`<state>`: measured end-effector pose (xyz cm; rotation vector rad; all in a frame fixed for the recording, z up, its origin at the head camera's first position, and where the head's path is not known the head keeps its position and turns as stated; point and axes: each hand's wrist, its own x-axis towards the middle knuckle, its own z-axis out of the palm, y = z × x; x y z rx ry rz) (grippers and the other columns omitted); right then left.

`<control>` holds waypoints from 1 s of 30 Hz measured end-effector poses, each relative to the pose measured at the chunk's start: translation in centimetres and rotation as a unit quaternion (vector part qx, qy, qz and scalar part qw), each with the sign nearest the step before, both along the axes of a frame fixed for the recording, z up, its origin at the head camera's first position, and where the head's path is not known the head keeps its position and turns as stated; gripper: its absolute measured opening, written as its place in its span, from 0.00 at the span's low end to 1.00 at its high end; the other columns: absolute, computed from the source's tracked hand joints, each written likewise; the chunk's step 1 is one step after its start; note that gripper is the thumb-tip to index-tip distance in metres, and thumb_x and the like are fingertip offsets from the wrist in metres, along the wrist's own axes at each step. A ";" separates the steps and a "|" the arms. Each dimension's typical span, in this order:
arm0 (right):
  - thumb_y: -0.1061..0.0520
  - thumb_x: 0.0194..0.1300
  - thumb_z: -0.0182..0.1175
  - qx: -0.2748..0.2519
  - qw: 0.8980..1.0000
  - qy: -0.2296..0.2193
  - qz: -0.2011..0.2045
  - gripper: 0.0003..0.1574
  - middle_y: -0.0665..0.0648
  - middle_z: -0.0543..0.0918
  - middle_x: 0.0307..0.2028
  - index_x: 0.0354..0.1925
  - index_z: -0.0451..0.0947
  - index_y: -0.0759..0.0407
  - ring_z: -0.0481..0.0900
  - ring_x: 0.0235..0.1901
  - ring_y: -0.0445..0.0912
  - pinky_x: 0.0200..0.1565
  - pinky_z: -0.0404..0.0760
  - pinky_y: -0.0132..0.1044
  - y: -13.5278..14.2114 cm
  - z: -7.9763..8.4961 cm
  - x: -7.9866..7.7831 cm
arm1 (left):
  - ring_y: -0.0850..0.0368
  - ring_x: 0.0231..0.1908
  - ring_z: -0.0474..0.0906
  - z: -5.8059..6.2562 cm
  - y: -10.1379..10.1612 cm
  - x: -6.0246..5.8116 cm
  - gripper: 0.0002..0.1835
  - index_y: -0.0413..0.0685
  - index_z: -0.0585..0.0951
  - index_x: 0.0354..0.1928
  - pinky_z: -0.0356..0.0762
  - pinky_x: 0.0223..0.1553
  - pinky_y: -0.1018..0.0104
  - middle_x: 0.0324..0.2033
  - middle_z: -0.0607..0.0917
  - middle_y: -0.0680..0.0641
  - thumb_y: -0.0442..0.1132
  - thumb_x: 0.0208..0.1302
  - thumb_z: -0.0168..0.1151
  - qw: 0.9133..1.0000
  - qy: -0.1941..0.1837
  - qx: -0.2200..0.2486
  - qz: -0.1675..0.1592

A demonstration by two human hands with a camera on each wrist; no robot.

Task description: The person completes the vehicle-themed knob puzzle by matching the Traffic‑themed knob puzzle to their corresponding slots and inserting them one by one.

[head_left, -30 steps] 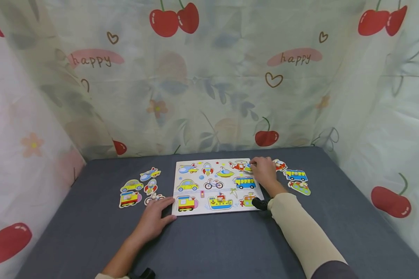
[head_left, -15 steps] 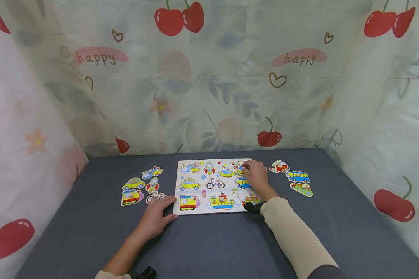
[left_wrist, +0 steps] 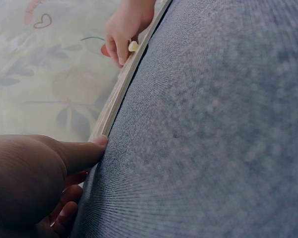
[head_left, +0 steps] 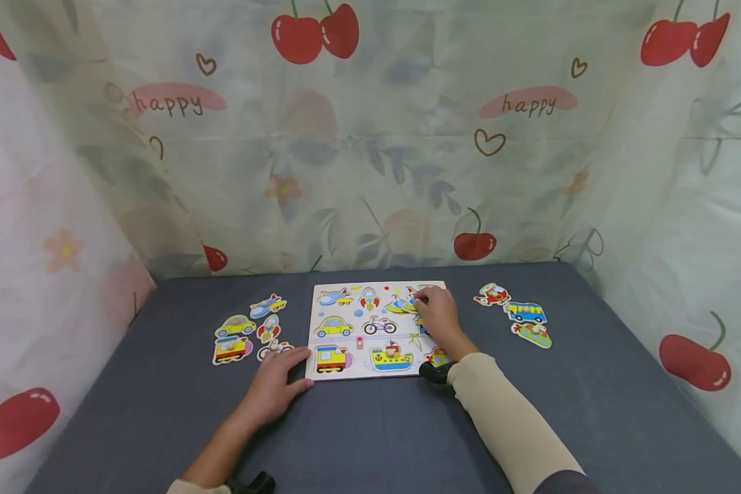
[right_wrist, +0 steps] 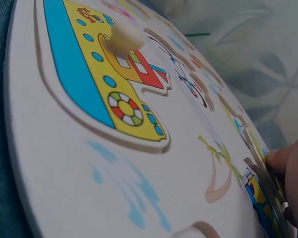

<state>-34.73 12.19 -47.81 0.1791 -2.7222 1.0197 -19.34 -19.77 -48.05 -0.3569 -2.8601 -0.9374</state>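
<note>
A flat wooden puzzle board [head_left: 355, 344] with vehicle pictures lies on the table. My right hand [head_left: 440, 314] pinches a yellow-and-blue flying saucer puzzle piece [head_left: 411, 306] over the board's upper right, beside the printed saucer; the fingers partly cover the piece. A boat piece [right_wrist: 97, 64] with a round knob sits in the board's bottom row. My left hand [head_left: 272, 385] rests at the board's lower left corner. In the left wrist view its thumb [left_wrist: 84, 153] lies straight against the board's edge. The helicopter and bus pictures are partly hidden by my right hand.
Left of the board lie loose pieces: a plane [head_left: 268, 306], car [head_left: 235, 326], rocket [head_left: 269, 329], train [head_left: 232, 348] and bicycle [head_left: 274, 348]. On the right are a helicopter [head_left: 492, 295], bus [head_left: 525, 312] and green piece [head_left: 532, 334]. A printed curtain [head_left: 370, 171] stands behind the table.
My right hand has carried the saucer piece leftward from the board's right edge to beside the printed saucer. My left hand has stayed at the corner.
</note>
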 end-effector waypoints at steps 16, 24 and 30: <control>0.60 0.61 0.63 0.062 0.996 0.053 -0.025 0.07 0.57 0.82 0.39 0.37 0.86 0.59 0.75 0.46 0.54 0.51 0.71 0.49 -2.2 -0.2 0.3 | 0.42 0.58 0.67 0.2 0.0 0.1 0.29 0.43 0.78 0.61 0.64 0.58 0.45 0.60 0.77 0.43 0.39 0.56 0.72 1.000 -0.003 -0.004 0.001; 0.59 0.62 0.63 0.060 0.997 0.046 -0.023 0.07 0.55 0.81 0.36 0.37 0.86 0.59 0.75 0.42 0.53 0.48 0.72 0.47 -2.8 -0.1 0.4 | 0.42 0.58 0.68 0.0 0.0 -0.1 0.29 0.43 0.78 0.60 0.65 0.58 0.45 0.59 0.78 0.43 0.39 0.56 0.73 1.000 0.002 -0.004 0.000; 0.59 0.62 0.63 0.060 0.997 0.040 -0.026 0.06 0.55 0.80 0.35 0.37 0.86 0.58 0.74 0.41 0.52 0.47 0.72 0.47 -3.2 0.0 0.7 | 0.42 0.57 0.68 -0.2 0.0 -0.1 0.29 0.42 0.78 0.60 0.65 0.58 0.46 0.59 0.78 0.43 0.39 0.55 0.73 1.000 0.004 -0.006 0.000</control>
